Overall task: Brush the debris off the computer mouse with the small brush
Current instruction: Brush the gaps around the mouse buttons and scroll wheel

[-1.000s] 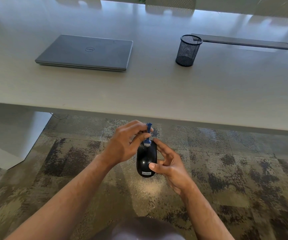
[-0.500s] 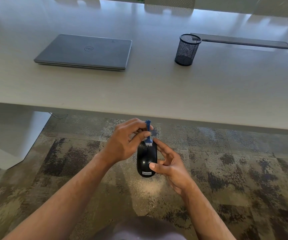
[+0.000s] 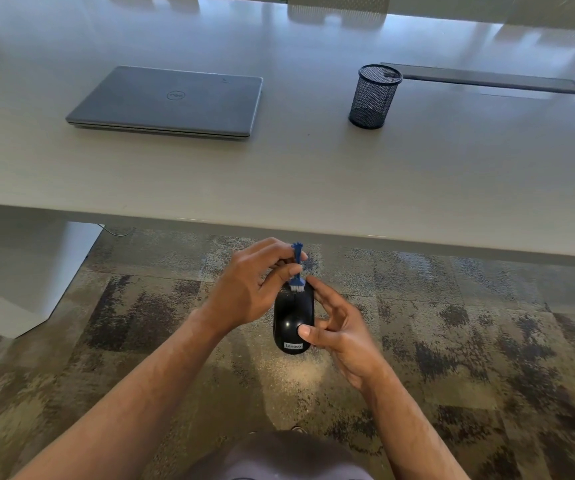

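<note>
A black computer mouse (image 3: pixel 293 317) with a white label at its near end is held in the air below the table's front edge, over the carpet. My right hand (image 3: pixel 343 327) grips it from the right side, thumb on its top. My left hand (image 3: pixel 248 289) pinches a small blue brush (image 3: pixel 297 268) upright, its pale bristles touching the far end of the mouse. Part of the brush handle is hidden by my fingers.
A long pale table (image 3: pixel 313 174) spans the view ahead. On it lie a closed grey laptop (image 3: pixel 172 102) at the left and a black mesh pen cup (image 3: pixel 374 97) at the right, beside a dark cable slot (image 3: pixel 487 79). Patterned carpet (image 3: pixel 469 341) lies below.
The brush has shifted slightly toward the far end of the mouse between the frames. Both hands and the mouse stay almost in the same place.
</note>
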Action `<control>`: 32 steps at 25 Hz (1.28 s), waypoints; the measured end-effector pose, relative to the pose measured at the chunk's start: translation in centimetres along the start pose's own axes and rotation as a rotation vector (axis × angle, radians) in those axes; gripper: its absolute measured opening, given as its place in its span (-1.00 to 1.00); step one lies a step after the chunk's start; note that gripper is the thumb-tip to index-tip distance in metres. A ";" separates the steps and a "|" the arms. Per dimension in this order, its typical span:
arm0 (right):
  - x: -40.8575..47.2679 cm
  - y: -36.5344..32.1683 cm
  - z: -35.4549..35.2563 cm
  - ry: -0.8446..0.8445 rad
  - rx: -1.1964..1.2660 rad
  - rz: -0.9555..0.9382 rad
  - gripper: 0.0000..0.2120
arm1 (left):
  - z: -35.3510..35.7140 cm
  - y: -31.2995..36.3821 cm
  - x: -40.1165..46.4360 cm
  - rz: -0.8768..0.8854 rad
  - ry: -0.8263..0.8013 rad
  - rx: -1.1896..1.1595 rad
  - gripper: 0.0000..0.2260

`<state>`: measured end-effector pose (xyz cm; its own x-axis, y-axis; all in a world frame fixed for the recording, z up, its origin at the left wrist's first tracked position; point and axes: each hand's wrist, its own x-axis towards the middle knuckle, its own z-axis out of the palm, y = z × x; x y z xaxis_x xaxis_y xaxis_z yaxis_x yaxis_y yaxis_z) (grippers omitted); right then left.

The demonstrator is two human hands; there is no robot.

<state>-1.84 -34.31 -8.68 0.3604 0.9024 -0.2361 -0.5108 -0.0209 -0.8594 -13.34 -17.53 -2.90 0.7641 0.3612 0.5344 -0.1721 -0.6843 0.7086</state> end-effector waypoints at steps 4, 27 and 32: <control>0.0 0.1 0.0 0.007 -0.003 0.004 -0.21 | 0.0 -1.0 -0.4 -0.022 -0.011 0.045 -0.84; -0.7 0.3 0.1 -0.015 -0.013 0.010 -0.19 | -1.0 -2.8 -2.0 -0.410 0.142 -0.195 -0.82; -0.6 0.2 0.0 -0.011 -0.019 0.012 -0.19 | -1.8 -1.9 -1.3 -0.381 0.236 -0.289 -0.81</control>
<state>-2.15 -34.88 -8.75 0.3456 0.9066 -0.2421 -0.5004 -0.0402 -0.8649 -15.14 -15.53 -4.16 0.6509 0.7058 0.2796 -0.0990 -0.2863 0.9530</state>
